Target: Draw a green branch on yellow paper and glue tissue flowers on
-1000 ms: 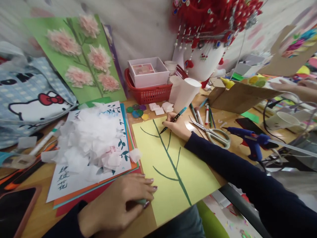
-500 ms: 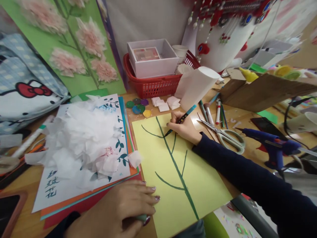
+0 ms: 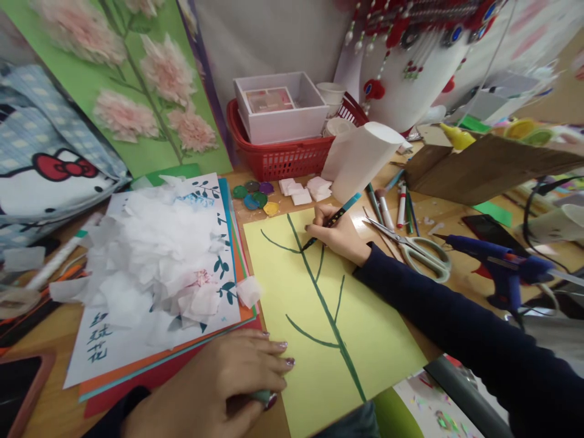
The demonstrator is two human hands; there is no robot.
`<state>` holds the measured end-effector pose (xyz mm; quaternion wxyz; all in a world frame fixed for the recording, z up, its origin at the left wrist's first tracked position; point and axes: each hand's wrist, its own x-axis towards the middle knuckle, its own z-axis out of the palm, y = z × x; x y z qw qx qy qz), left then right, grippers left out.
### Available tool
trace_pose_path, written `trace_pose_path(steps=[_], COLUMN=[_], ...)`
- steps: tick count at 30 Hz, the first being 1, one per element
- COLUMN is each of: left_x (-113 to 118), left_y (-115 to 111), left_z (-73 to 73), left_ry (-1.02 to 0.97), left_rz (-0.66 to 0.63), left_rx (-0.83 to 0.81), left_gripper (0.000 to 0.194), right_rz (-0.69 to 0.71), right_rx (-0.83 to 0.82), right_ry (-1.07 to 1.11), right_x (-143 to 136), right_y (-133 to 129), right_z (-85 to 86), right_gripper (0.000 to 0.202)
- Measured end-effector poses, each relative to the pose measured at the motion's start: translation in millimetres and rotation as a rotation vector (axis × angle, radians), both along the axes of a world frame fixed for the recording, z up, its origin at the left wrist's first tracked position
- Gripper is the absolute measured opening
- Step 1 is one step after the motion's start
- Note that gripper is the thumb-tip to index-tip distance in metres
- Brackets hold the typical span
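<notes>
Diagonally over the yellow sheet of paper point(image 3: 374, 340), a slim marker pen point(image 3: 340, 214) slants with its nib down and leftward and its teal end raised toward the sheet's far right. Its long axis leans across the upper part of the sheet, and the nib is at the drawn green stem point(image 3: 325, 309), right where the upper left branch meets it; whether it touches the paper is too fine to tell. The barrel is dark with small pale dots.

The right hand point(image 3: 340, 237) has its grip closed on the pen near the nib, its wrist over the sheet's right side. The left hand point(image 3: 228, 377) lies at the sheet's left edge, fingertips overlapping it, its grip curled around a small grey-green object point(image 3: 260, 397), mostly hidden.

The stem runs lengthwise along the sheet, thicker toward the near end, with two curved branches on its left and two on its right.

Left of the sheet, white tissue pieces point(image 3: 150, 249) are heaped on stacked papers. Right of it, scissors point(image 3: 401, 239) and a blue glue gun point(image 3: 506, 264) rest on the wooden surface point(image 3: 460, 286). Beyond its far edge sits a red basket point(image 3: 287, 159).
</notes>
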<state>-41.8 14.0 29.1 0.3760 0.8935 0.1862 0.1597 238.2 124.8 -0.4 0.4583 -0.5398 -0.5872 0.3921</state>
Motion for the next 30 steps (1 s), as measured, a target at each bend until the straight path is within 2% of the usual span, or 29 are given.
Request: trace_pose_path(steps=[11,23,30], left_x=[2.1,1.9,1.4], left_y=[1.1,0.5,1.7], left_z=[0.8,-0.4,0.7], left_ry=[0.027,0.037,0.04], left_rz=[-0.017,-0.029,-0.025], left_rx=[-0.039,-0.069,-0.111], left_gripper=[0.037,0.037,0.034], right_rz=[0.008,0.008,0.002], right_rx=[-0.003,-0.005,-0.033], right_ry=[-0.01,-0.008,0.044], right_x=[-0.7,0.4,-2.8], right_y=[-0.8,0.4,-0.7], right_z=[1.8,0.5,6.0], right_gripper=[0.031,0.024,0.037])
